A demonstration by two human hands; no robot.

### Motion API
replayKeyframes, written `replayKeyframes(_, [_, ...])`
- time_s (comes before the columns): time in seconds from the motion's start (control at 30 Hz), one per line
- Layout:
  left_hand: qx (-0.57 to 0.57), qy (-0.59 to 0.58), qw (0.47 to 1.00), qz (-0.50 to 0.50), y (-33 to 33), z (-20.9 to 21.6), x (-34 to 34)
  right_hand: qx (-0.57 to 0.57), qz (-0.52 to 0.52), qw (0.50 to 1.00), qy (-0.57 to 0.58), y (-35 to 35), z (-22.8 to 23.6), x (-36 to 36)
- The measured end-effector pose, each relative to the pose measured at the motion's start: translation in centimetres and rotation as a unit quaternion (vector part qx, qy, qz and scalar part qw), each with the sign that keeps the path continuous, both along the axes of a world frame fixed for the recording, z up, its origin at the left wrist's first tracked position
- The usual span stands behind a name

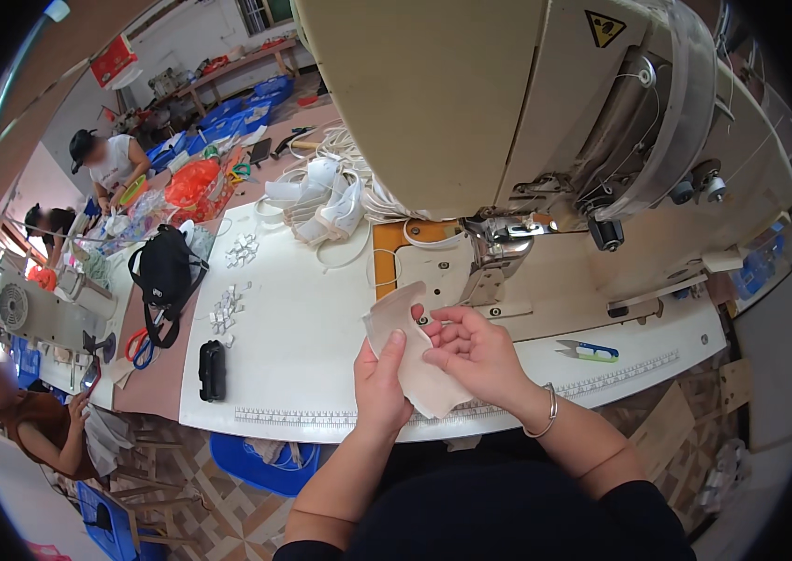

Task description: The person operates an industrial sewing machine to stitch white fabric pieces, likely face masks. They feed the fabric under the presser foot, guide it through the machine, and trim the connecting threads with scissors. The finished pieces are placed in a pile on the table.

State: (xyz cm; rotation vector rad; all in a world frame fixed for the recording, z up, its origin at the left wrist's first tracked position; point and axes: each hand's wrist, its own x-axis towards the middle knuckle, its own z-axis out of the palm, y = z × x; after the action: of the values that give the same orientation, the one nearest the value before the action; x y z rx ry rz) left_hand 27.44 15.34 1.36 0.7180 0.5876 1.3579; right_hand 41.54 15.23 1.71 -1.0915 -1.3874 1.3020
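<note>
Both my hands are at a pale cream piece of fabric (pixel 426 369) above the front of the white sewing table. My left hand (pixel 382 381) grips its left side, thumb lying on top. On the right edge of the cloth, my right hand (pixel 471 351) has its fingers curled, with thumb and fingertips at the edge; a bangle circles that wrist. Just beyond the hands stands a large cream sewing machine (pixel 424 103), its metal presser area (pixel 501 245) over an orange and white plate. Thread snips (pixel 589 352) with a green and blue handle lie right of my right hand.
White elastic bands (pixel 326 201) are heaped left of the machine. Small white pieces (pixel 226 309), a black case (pixel 213 370) and a black bag (pixel 167 271) lie farther left. A ruler tape (pixel 293 415) runs along the front edge. A blue tub (pixel 260 465) stands below. Several people work at left.
</note>
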Motion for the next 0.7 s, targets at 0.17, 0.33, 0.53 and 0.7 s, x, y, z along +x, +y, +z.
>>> replayKeyframes(0.17, [-0.019, 0.003, 1.0, 0.002, 0.1, 0.2, -0.6, 0.024, -0.011, 0.997, 0.074, 0.1, -0.9, 0.1])
replayKeyframes(0.33, [0.013, 0.046, 0.998, 0.051, -0.2, 0.2, -0.3, 0.007, -0.022, 1.0, -0.007, -0.2, -0.7, 0.1])
replayKeyframes(0.53, [0.082, 0.089, 0.991, 0.063, -0.5, -0.6, 0.0, -0.017, -0.021, 0.999, -0.026, 0.3, -1.2, -0.5])
replayKeyframes(0.7, [0.082, 0.105, 0.988, 0.072, -0.5, -0.1, -0.3, -0.036, -0.012, 0.998, 0.054, 0.0, -0.5, -0.6])
